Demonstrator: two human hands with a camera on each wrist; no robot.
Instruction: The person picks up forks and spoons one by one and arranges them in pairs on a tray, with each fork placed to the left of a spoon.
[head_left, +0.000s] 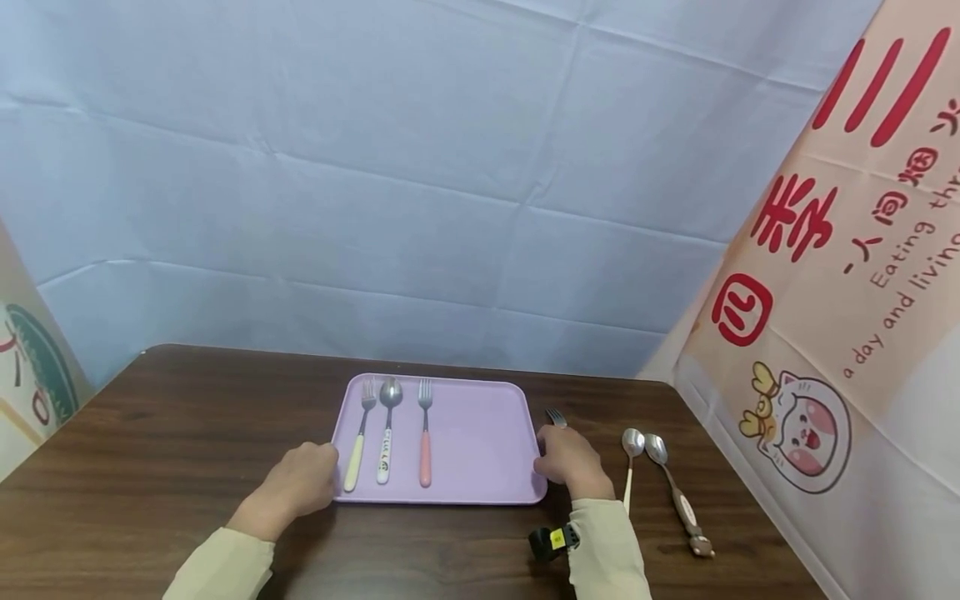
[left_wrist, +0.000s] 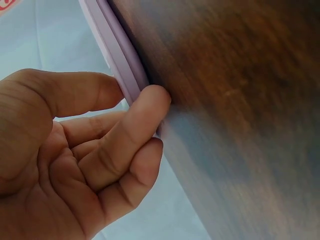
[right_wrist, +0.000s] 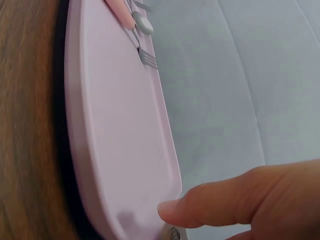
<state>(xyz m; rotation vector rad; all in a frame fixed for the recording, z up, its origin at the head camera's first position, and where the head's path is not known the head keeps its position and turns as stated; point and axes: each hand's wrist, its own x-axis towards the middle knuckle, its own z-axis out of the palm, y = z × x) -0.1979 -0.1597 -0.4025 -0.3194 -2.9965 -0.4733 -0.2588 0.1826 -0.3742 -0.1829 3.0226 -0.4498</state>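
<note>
A shallow lilac tray (head_left: 480, 433) is on the table in the head view. Its left rim is pinched by my left hand (head_left: 303, 479), with the thumb on one side and curled fingers (left_wrist: 125, 135) on the other. At the right rim my right hand (head_left: 570, 458) grips the tray, thumb (right_wrist: 175, 212) over the edge; its other fingers are mostly hidden. On the tray lie a yellow-handled fork (head_left: 356, 458), a spoon with a white patterned handle (head_left: 385, 454) and a pink-handled fork (head_left: 425, 454), side by side on the left half.
Just beyond my right hand, the tines of another fork (head_left: 555, 417) show; its handle is hidden. Farther right lie a white-handled spoon (head_left: 632, 442) and a spoon with a figure-ended brown handle (head_left: 682, 504). Cloth backdrops (head_left: 375, 208) hang behind the brown table (head_left: 187, 425).
</note>
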